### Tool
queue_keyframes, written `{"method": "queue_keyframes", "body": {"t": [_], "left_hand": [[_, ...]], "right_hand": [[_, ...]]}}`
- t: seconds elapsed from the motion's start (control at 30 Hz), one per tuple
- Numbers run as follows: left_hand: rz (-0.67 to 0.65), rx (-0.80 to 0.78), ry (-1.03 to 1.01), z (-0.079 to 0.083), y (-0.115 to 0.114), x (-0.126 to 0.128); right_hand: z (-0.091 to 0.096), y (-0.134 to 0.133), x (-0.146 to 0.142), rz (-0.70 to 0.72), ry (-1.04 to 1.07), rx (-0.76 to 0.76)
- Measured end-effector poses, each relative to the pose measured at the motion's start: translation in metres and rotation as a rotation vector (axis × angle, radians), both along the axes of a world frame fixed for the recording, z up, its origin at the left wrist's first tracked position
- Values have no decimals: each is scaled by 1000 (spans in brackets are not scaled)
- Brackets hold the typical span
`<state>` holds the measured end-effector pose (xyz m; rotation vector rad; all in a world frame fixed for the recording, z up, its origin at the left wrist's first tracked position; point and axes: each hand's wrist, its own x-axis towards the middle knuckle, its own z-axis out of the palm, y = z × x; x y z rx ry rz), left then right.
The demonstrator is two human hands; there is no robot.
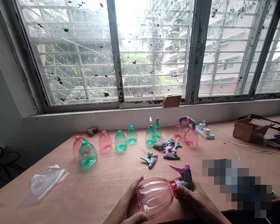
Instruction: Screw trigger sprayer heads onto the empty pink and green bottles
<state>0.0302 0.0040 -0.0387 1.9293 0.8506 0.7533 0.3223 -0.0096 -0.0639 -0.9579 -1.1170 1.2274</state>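
A pink see-through spray bottle lies on its side at the near edge of the wooden table. My left hand is wrapped round its round body. At the bottle's neck my right hand grips the grey and pink trigger sprayer head, which sits on the neck. Both hands are closed on it.
Several pink and green bottles stand in a row farther back, some with sprayer heads on. Loose trigger heads lie mid-table. A clear plastic bag lies at left, and a power strip, a cardboard box and cables are at right.
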Motion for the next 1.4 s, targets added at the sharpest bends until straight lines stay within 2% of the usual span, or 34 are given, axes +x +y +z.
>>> {"method": "queue_keyframes", "body": {"t": [0.2, 0.33, 0.47, 0.73, 0.83, 1.0, 1.17, 1.33, 1.4], "left_hand": [[-42, 63, -5, -21, 11, -2], [-108, 18, -52, -16, 11, -4], [-47, -50, -71, -9, 7, 0], [-95, 144, -5, -25, 14, -4], [-133, 109, -33, -24, 14, -5], [-89, 16, -102, -23, 13, -3], [-63, 96, 0, -27, 15, -4], [-172, 99, -50, -26, 17, -5], [-173, 67, -79, -25, 17, -5]], "right_hand": [[-2, -1, 0, -6, -50, -8], [-1, 0, 0, -3, -71, 14], [2, 0, -1, -12, -71, 9], [6, -1, -3, -3, -91, 28], [6, -1, -3, 4, -95, 32], [7, -2, -3, 4, -107, 30], [7, -2, -4, -30, -106, 15], [7, -3, -4, -32, -96, 8], [7, -3, -5, -28, -95, 5]]}}
